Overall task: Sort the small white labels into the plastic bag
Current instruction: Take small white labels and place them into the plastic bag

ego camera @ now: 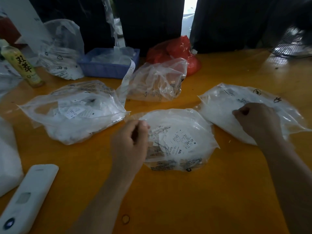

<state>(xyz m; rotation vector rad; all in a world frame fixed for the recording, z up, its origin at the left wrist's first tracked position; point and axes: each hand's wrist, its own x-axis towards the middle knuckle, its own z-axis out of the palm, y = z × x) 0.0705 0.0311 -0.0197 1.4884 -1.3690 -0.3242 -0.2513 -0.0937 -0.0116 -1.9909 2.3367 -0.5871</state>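
Three clear plastic bags holding small white labels lie on the yellow table (202, 200). The middle bag (189, 125) shows labels (182, 141) printed XXL, L and M. My left hand (130, 144) has curled fingers at this bag's left edge, pinching the plastic there. The right bag (219, 105) is full of white labels, and my right hand (255, 120) lies on top of it with fingers curled, gripping its plastic. The left bag (74, 112) lies untouched with labels visible inside.
A blue basket (108, 68) with label strips, a crumpled clear bag (157, 80), a red bag (175, 49) and another clear bag (60, 48) stand at the back. A yellow-labelled bottle (22, 65) is far left. A white remote (27, 198) lies near left.
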